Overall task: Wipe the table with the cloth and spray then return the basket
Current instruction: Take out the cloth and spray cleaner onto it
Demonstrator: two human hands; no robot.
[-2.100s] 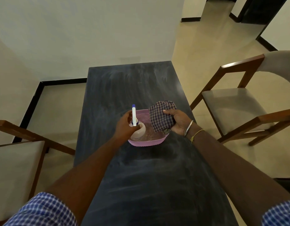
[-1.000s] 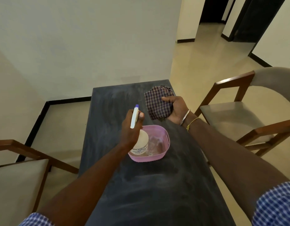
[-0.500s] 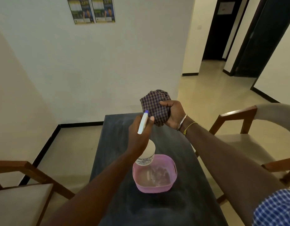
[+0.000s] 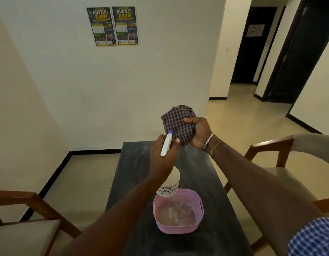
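Observation:
My left hand (image 4: 162, 158) grips a white spray bottle (image 4: 171, 183) with a blue-tipped nozzle, held up above the dark table (image 4: 134, 174). The nozzle points at a bunched purple checked cloth (image 4: 176, 122), which my right hand (image 4: 198, 133) holds up just beyond it. A faint mist hangs below the cloth. The pink plastic basket (image 4: 199, 209) sits on the table under the bottle, with nothing in it.
A wooden chair with a pale seat (image 4: 21, 235) stands at the left of the table, another chair (image 4: 282, 154) at the right. A white wall with two posters (image 4: 113, 26) is behind the table's far end. A corridor opens at the right.
Both hands lifted the bottle and the cloth out of the basket and raised them above the table. The view tilted up, so the wall posters now show.

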